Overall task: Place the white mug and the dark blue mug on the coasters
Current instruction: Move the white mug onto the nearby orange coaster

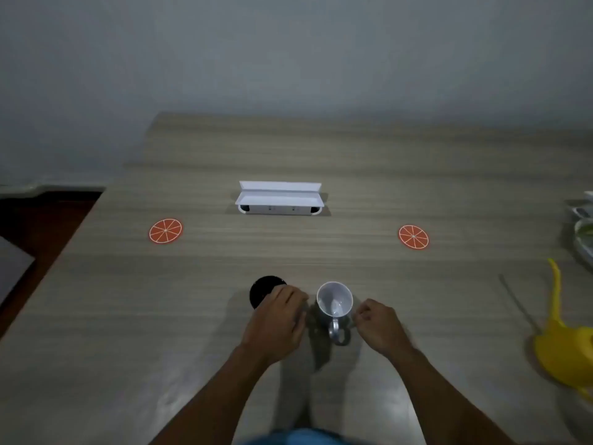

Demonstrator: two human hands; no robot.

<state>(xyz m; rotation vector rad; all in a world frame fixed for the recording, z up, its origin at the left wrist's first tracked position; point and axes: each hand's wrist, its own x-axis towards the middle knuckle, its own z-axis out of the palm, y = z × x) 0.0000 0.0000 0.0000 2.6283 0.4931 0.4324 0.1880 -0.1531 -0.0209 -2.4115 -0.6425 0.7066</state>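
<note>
The dark blue mug (261,289) stands on the table near the front, left of centre. My left hand (276,319) lies over its near right side with fingers curled around it. The white mug (334,300) stands upright just to the right, its handle turned toward me. My right hand (380,327) is beside that handle with fingers curled in; whether they touch the mug is unclear. Two orange-slice coasters lie farther back: the left coaster (165,231) and the right coaster (413,237), both bare.
A white open box (279,198) sits at the middle back of the wooden table (353,171). A yellow bag (564,342) and some dishes (582,232) are at the right edge. The table's left edge drops off by a dark floor (41,232).
</note>
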